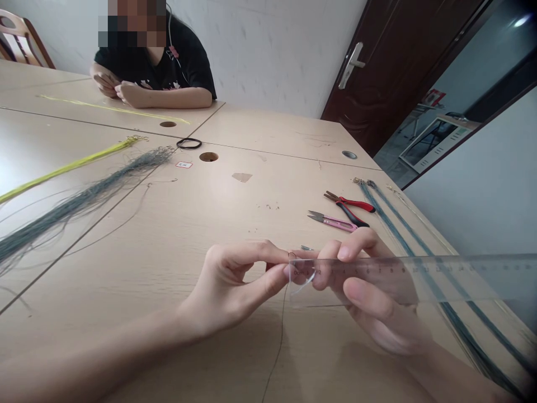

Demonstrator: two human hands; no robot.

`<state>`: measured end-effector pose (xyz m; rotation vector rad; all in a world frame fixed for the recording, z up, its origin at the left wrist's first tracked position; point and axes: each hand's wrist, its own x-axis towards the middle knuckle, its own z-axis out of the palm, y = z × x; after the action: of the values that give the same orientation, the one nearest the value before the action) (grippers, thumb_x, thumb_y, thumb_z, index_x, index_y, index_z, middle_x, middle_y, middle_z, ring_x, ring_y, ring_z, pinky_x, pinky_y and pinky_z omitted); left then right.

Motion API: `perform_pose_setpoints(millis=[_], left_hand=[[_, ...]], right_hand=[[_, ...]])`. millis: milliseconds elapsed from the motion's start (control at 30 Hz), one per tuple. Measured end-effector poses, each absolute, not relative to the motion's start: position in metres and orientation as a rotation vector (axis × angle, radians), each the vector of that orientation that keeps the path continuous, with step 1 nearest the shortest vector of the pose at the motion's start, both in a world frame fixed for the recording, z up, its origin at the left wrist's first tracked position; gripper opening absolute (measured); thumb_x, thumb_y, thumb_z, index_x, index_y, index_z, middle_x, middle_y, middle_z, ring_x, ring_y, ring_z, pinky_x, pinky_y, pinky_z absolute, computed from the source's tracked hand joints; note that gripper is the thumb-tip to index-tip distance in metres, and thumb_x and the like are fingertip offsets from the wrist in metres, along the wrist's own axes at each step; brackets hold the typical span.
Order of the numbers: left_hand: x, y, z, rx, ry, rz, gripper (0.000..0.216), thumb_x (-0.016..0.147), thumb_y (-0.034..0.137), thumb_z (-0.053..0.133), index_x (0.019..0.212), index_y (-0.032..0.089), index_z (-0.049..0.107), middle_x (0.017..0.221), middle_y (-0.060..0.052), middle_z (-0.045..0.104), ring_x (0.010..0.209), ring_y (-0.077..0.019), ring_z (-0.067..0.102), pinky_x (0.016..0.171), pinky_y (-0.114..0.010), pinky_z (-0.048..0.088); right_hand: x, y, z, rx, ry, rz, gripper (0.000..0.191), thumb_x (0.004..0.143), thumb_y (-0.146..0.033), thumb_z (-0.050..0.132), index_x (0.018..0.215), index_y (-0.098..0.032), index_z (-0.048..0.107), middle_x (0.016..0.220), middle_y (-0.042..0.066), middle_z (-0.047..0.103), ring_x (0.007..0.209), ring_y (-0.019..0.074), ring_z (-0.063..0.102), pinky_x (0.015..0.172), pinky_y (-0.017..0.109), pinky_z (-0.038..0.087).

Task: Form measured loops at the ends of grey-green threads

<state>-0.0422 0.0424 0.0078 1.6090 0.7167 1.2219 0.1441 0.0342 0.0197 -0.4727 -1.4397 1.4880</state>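
Observation:
My left hand pinches a small curved fishing hook between thumb and forefinger, at the zero end of a clear ruler. A thin dark line hangs from the pinch down toward the table's near edge. My right hand is closed around the clear plastic ruler, thumb on its near side and fingers behind and over its upper edge. The ruler lies level and points right. Its zero end touches or nearly touches my left fingertips. Part of the hook is hidden by the fingers.
Red-and-black pliers and pink thread snips lie beyond my right hand. Blue-grey line bundles run along the right; another bundle and yellow lines lie left. A black band lies midway. A person sits opposite.

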Motion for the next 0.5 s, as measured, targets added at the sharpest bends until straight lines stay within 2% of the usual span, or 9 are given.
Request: perform_pose_setpoints(millis=[233, 433, 500], left_hand=[[-0.0421, 0.0439, 0.0069, 1.597, 0.674, 1.238, 0.016, 0.082, 0.012, 0.058, 0.083, 0.022, 0.070, 0.081, -0.003, 0.071, 0.070, -0.0144, 0.062, 0.066, -0.027, 0.051], [-0.0422, 0.0440, 0.0064, 1.608, 0.683, 1.255, 0.013, 0.083, 0.017, 0.058, 0.082, 0.021, 0.070, 0.064, -0.002, 0.066, 0.068, -0.0165, 0.062, 0.067, -0.030, 0.053], [-0.0424, 0.0440, 0.0063, 1.615, 0.689, 1.251, 0.013, 0.083, 0.017, 0.058, 0.082, 0.021, 0.070, 0.064, -0.002, 0.065, 0.068, -0.0165, 0.062, 0.068, -0.031, 0.053]], right_hand=[[0.1445, 0.0348, 0.0194, -0.476, -1.447, 1.495, 0.014, 0.087, -0.019, 0.049, 0.098, -0.027, 0.050, 0.079, 0.002, 0.059, 0.098, 0.0248, 0.060, 0.087, 0.052, 0.044], [0.1461, 0.0346, 0.0195, -0.474, -1.436, 1.523, 0.015, 0.086, -0.018, 0.049, 0.097, -0.027, 0.049, 0.080, 0.002, 0.060, 0.104, 0.0259, 0.058, 0.087, 0.052, 0.044], [0.1460, 0.0346, 0.0200, -0.474, -1.440, 1.513, 0.014, 0.086, -0.019, 0.049, 0.097, -0.027, 0.049, 0.079, 0.002, 0.060, 0.105, 0.0259, 0.057, 0.087, 0.051, 0.044]])
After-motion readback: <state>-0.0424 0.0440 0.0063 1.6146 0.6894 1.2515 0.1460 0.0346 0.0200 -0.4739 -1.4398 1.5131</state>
